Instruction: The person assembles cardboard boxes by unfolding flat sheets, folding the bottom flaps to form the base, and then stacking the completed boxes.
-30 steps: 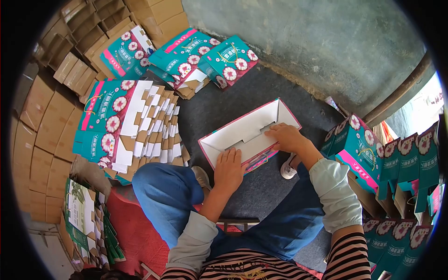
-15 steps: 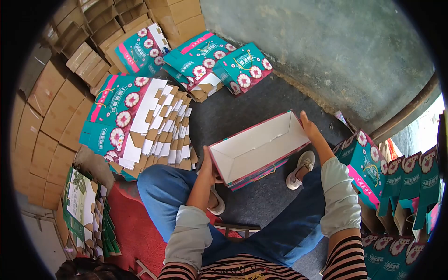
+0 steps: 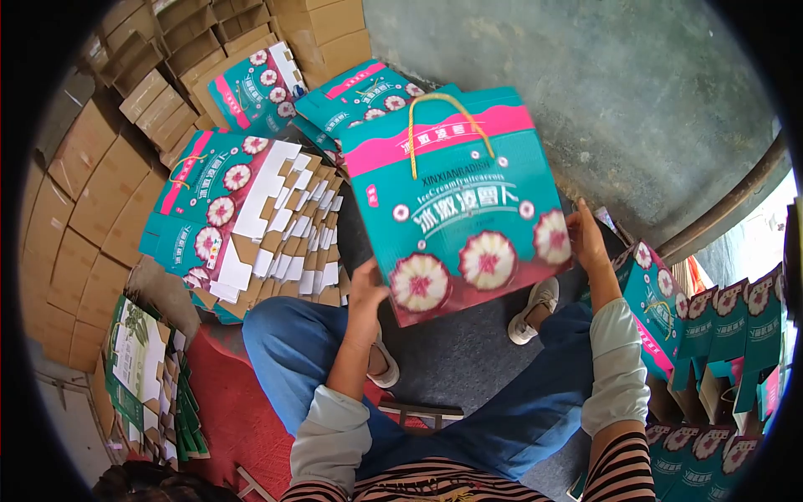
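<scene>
A teal and pink carton gift box point(image 3: 460, 197) with a yellow rope handle point(image 3: 447, 99) is held up in front of me, its printed face towards me. Round white and pink slices are pictured along its lower edge. My left hand point(image 3: 366, 289) grips the lower left edge, fingers partly hidden by the box. At the lower right side, my right hand point(image 3: 588, 238) is closed on the same box, some fingers behind it. To the left lies a stack of flattened cartons point(image 3: 226, 209) of the same print, white and brown flaps fanned out.
More teal cartons point(image 3: 360, 96) lie at the back by the grey wall point(image 3: 585, 75). Brown cardboard boxes point(image 3: 92, 201) are piled on the left. Standing teal boxes point(image 3: 719, 335) line the right. Green-and-white flat cartons point(image 3: 138, 360) lie lower left, beside a red mat point(image 3: 230, 402).
The box has turned: its open white inside faced me before, and now its printed front with the handle does. Both hands still hold it; it sits higher in view.
</scene>
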